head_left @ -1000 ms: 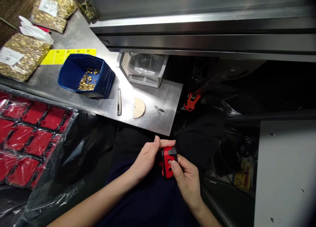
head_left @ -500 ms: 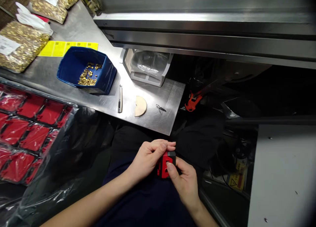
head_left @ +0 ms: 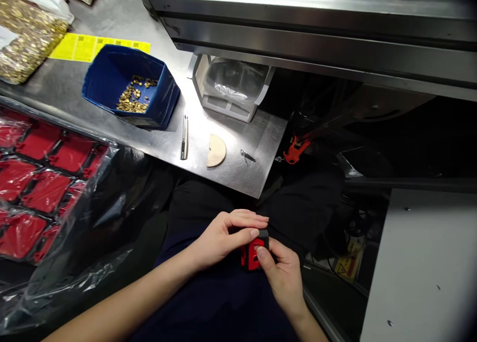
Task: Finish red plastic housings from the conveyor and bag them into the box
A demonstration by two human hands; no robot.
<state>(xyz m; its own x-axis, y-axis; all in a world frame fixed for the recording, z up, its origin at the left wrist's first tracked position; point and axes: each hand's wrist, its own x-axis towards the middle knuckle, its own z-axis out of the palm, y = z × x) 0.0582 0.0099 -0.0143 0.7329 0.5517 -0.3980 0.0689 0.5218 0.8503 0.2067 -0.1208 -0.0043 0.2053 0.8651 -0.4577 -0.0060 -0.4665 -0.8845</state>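
Metal workbench point(head_left: 238, 133) fills the left and middle of the view, a heavy metal beam point(head_left: 298, 51) crosses above it, and a pale panel point(head_left: 421, 262) stands at lower right. Dark-clothed lap point(head_left: 223, 297) takes up the lower middle. At lower left, rows of red parts point(head_left: 46, 190) lie under clear plastic. A bag of brass-coloured pieces point(head_left: 26, 41), cut off by the frame, rests beyond them on the bench. A blue bin point(head_left: 166, 96) comes next, then a grey bin point(head_left: 228, 107) with a plastic bag inside. A yellow label strip point(head_left: 85, 48) runs just behind the blue bin.

The left hand point(head_left: 227, 238) folds over the upper end of a red-and-black part point(head_left: 254, 257), its fingers nearly straight along the far edge and its thumb on the near side. The right hand point(head_left: 281, 272) pinches the part from the right, thumb against the red face, fingers mostly hidden behind. The part sits between both hands, above the lap and off the bench edge. On the bench, left to right, lie a cutter knife point(head_left: 184, 141), a wooden half-disc point(head_left: 217, 151) and a small metal tool point(head_left: 249, 157), all apart. Tiny brass-coloured pieces point(head_left: 132, 103) are scattered inside the blue bin.
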